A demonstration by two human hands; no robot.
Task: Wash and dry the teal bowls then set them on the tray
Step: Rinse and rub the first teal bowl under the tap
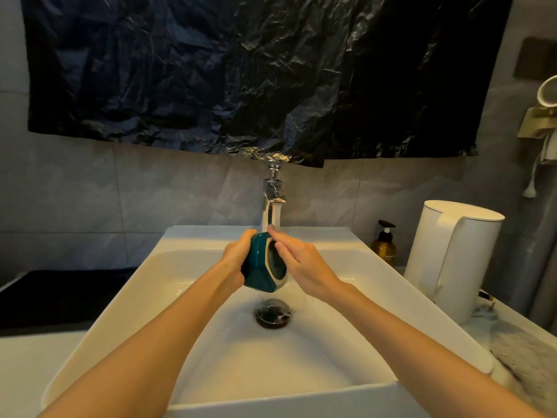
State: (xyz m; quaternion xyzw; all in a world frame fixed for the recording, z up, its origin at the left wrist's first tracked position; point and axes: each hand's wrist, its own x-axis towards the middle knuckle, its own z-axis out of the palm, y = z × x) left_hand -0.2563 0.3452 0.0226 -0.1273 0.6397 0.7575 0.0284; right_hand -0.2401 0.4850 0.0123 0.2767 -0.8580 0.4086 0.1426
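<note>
A crumpled black plastic sheet [241,70] fills the upper frame. Below it, at centre, is a white rectangular ceramic sink [105,312]. Over its basin, under the chrome tap [272,203], a glossy teal ceramic bowl [260,267] lies tipped sideways. The left hand [236,257] grips its outside, and the right hand [304,267] lays straight fingers at its mouth.

Bowl [261,262] in my left hand [236,256]: glossy teal ceramic, wet. Faucet [272,203]: polished chrome. Sink [126,285]: smooth white glaze. Wall sheet [241,70]: crinkled black plastic.

A home bathroom: white basin [120,285] with chrome tap [272,203], grey wall tiles [150,191], soap pump bottle [384,244]
</note>
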